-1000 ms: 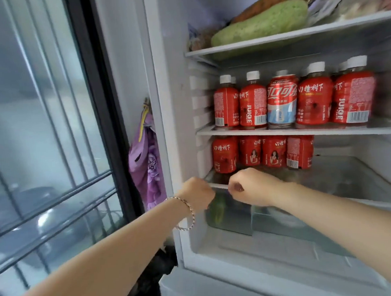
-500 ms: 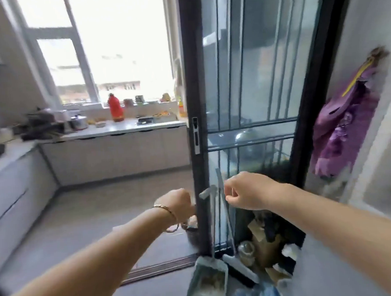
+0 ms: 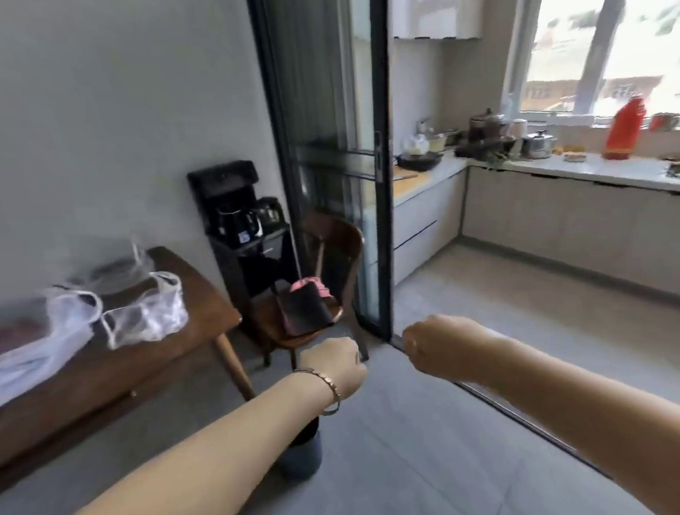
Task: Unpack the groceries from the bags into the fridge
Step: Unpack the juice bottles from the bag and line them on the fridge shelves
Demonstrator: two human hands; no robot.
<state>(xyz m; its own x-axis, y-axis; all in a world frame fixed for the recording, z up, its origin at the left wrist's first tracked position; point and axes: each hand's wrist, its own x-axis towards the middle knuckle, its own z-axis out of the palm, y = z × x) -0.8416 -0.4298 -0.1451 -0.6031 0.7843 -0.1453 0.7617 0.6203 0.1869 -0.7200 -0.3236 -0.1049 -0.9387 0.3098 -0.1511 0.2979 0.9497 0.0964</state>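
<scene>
1. Since a second ago the view has swung away from the fridge shelves, past the sliding glass door [image 3: 323, 147], to the dining corner. The fridge is now out of view. Both arms stay stretched forward as they were.
2. The left hand [image 3: 334, 367], with a bracelet [image 3: 325, 385] at the wrist, has its fingers curled into a fist and holds nothing. The right hand [image 3: 435, 347] is curled the same way and is also empty.
3. The grocery bags [image 3: 48, 335] lie on the wooden table [image 3: 165, 363] at the left, well apart from both hands. They are thin, clear film, slumped, with dark and reddish goods showing blurred inside.
4. The step in hand appears to be the walk back for another load. It should go best if the fingers uncurl before reaching the table, so that neither hand arrives as a fist.
5. The film looks floppy, so one hand should spread a bag's mouth while the other lifts an item out from below.
6. The path needs care. The chair [image 3: 338, 249] stands just beside the table, and a dark container [image 3: 303, 456] sits on the floor under the left forearm.
</scene>
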